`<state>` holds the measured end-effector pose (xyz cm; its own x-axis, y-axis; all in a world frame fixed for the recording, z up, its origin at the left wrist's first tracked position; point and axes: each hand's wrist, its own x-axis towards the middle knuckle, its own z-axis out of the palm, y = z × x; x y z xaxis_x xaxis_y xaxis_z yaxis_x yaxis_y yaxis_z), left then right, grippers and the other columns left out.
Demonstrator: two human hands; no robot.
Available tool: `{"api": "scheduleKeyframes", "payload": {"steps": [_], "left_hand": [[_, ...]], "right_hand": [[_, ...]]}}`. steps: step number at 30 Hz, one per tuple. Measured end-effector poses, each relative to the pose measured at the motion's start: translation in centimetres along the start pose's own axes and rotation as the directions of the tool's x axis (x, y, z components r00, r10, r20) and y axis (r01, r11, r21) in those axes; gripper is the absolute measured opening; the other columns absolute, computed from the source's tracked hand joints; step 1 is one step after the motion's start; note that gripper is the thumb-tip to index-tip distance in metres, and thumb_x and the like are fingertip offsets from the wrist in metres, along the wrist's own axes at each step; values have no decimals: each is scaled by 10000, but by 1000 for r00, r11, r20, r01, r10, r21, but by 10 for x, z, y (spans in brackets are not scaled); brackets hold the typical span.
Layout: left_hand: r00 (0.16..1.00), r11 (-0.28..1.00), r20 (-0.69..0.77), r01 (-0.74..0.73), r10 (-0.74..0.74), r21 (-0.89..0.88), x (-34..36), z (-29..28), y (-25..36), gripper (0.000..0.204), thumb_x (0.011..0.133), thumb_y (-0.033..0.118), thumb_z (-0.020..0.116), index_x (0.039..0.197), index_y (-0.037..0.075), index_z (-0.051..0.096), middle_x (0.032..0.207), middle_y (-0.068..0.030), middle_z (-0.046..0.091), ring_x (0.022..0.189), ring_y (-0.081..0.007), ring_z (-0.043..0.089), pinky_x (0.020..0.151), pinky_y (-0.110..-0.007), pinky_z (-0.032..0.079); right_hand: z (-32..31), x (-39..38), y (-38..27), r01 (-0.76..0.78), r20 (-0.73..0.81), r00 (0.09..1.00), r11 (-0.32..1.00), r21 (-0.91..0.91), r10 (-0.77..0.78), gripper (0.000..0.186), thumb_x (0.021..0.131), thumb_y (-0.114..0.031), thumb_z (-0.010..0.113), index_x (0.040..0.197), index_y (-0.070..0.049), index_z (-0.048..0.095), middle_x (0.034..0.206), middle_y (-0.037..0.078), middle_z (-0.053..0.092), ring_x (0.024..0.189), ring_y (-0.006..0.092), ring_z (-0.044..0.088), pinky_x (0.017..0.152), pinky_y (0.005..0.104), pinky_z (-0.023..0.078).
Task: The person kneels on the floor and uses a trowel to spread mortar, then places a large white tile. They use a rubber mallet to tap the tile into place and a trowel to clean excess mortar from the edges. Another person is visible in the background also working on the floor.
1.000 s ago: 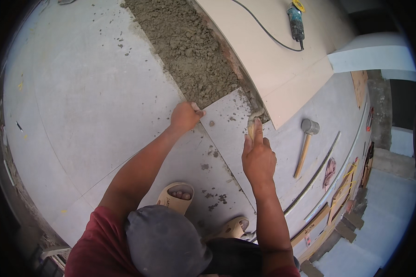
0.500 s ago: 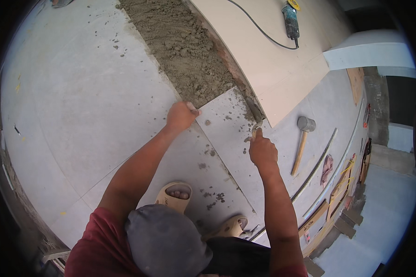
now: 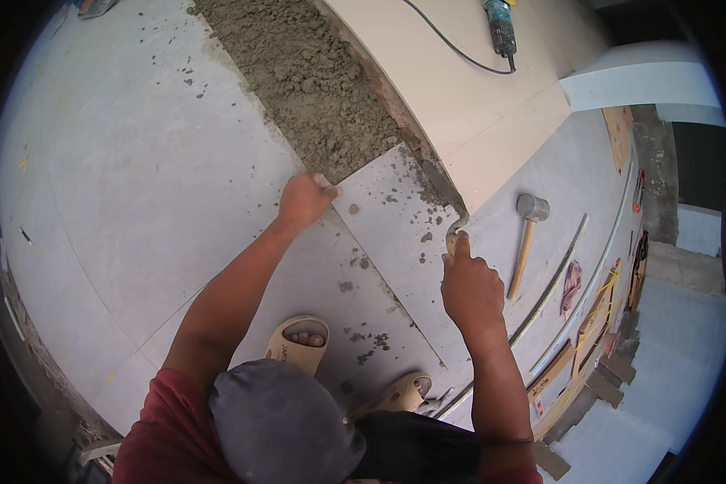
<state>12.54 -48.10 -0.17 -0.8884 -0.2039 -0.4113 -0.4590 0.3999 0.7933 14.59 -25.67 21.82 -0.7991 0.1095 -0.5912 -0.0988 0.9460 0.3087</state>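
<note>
1. Head view, and the right hand is wrapped around the handle of a trowel-like tool: that grip is narrow, filled by the handle, with the index finger pointing forward along it
2. Just ahead, the tool's curved metal neck sits beside the near corner of the pale beige slab; its blade is hard to make out
3. Over to the left hand, down at the corner of a grey tile, fingers bent; whether that grip pinches the edge, I cannot tell
4. And the tile itself lies between the two hands, flecked with crumbs, its far edge meeting a rough strip of mortar
5. Out to the right, a mallet lies on the floor, near a long bar and a pinkish cloth
6. Up top, a power tool rests on the slab, its dark cord curving off leftward
</note>
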Motion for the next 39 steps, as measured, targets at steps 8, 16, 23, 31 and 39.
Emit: {"api": "scheduleKeyframes", "payload": {"steps": [8,16,23,31,39], "left_hand": [[999,1000,32,5,-5,-17,2,1,4,265,818,284,775,815,22,736,713,-156,696,674,-296,682,663,-408,520],[997,994,-28,-78,76,-80,6,15,-7,280,825,278,794,805,8,724,644,-89,655,570,-184,591,594,-355,481],[998,998,69,1,3,-63,1,12,7,276,822,279,794,815,11,727,672,-78,662,567,-168,582,595,-345,478],[996,996,54,75,-72,-52,-2,-5,-2,264,824,277,790,818,21,727,672,-59,660,583,-149,582,599,-329,477],[998,980,-30,-65,61,-186,-4,3,-24,277,856,279,769,846,10,707,644,-72,649,520,-131,557,535,-307,456]], "right_hand": [[25,27,-1,-10,-62,998,998,63,14,511,1029,-281,472,1442,2,370,963,262,695,894,400,712,775,482,579],[36,62,11,-3,-2,1000,1000,15,3,485,1034,-291,451,1415,6,406,1003,204,717,955,373,711,806,455,577],[17,71,-18,6,-129,991,980,197,20,486,1030,-316,465,1436,-52,422,969,265,701,920,439,697,817,538,551],[-20,32,-30,2,-25,1000,999,52,0,535,1036,-285,452,1482,-7,355,985,241,710,939,357,719,791,420,589],[-21,20,7,130,-62,990,990,58,-127,467,1026,-301,477,1401,-27,430,910,234,702,882,399,707,759,497,567]]}}
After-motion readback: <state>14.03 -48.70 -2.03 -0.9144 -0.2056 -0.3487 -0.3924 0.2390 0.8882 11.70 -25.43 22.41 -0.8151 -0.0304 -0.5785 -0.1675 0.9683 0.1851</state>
